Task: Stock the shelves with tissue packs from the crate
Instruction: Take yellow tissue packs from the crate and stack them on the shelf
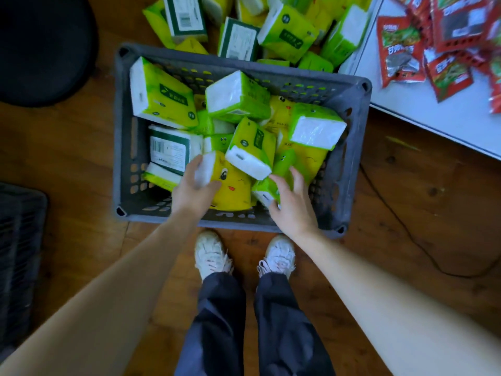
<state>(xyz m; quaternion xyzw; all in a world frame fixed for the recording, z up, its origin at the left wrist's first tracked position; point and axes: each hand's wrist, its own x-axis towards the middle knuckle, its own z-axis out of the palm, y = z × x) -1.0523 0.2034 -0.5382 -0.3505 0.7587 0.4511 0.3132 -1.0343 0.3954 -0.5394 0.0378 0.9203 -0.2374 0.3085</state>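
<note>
Both hands are in the crate [244, 222] at mid-frame: left hand [193, 185] grips a yellow pack [233, 188], right hand [294, 206] rests open-fingered on a green pack [265, 192]; lifting may topple the leaning pack [252, 147] between them.

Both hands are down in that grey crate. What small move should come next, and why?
Probably close the right hand round the small green pack under its spread fingers. The left hand grips the yellow pack by its white end, while the right hand is open and holds nothing. With a pack in each hand, both could be lifted out of the crate together.
</note>
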